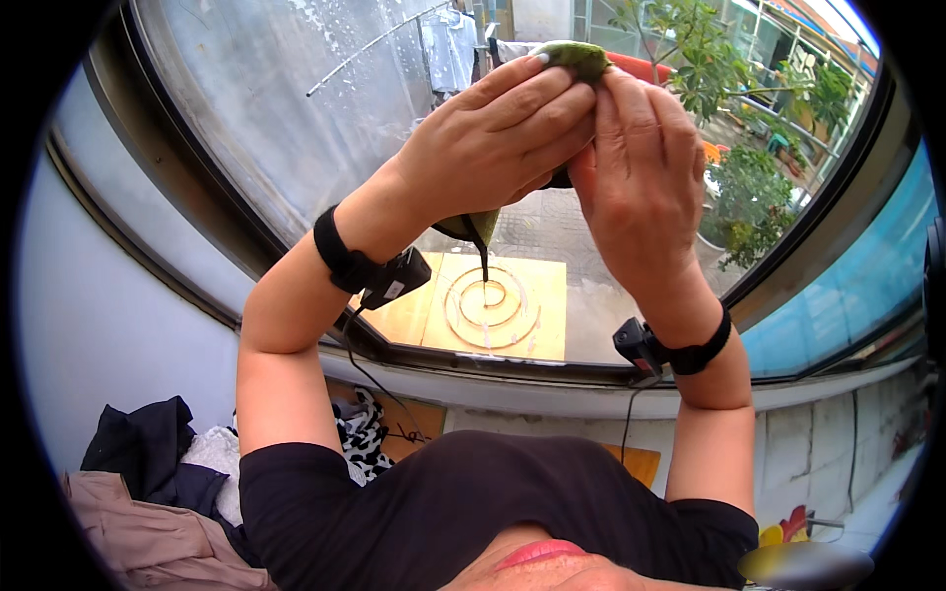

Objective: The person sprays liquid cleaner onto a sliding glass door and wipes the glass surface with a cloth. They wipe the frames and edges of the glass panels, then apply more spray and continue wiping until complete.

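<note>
My left hand (510, 129) and my right hand (639, 151) are raised together, fingertips nearly meeting in front of a window. Between them they pinch a green cloth (580, 59), its bunched top showing above the fingers. A lower part of what looks like the same cloth (477, 225), with black edging and a dangling black strap (479, 247), hangs below my left hand. My palms and the middle of the cloth are hidden. Each wrist wears a black band with a small camera, the left camera (399, 279) and the right camera (637, 346), trailing thin cables.
A dark window frame (473, 354) curves around the hands. Whitish spots (347, 44) mark the left glass. Beyond are a spiral-patterned yellow board (547, 295), hanging laundry (448, 48) and leafy plants (757, 199). Clothes (148, 517) lie piled at lower left.
</note>
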The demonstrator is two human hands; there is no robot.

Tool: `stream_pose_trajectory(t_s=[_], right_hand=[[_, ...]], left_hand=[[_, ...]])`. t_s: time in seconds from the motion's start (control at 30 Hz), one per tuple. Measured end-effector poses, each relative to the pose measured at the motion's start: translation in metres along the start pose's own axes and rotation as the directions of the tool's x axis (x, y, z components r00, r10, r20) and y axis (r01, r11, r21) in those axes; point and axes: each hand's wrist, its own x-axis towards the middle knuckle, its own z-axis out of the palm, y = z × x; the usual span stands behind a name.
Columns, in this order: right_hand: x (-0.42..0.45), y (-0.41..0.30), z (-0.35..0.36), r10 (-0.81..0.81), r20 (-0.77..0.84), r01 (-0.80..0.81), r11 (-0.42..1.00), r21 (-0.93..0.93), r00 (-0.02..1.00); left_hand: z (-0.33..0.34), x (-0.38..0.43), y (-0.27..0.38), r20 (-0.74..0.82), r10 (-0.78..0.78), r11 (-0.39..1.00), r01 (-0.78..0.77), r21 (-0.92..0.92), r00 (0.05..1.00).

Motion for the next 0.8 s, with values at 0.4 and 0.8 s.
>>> stream_pose_trajectory(t_s=[0.4,0.8], right_hand=[[-0.003,-0.001,0.017,-0.07,-0.082,0.081,0.986,0.143,0.994],[-0.012,0.006,0.023,-0.13,-0.118,0.152,0.968,0.202,0.985]], left_hand=[[-0.009,-0.015,-0.005,-0.009,-0.093,0.996,0.093,-0.014,0.996],[0.001,-0.025,0.01,-0.043,-0.155,0.986,0.152,-0.067,0.987]])
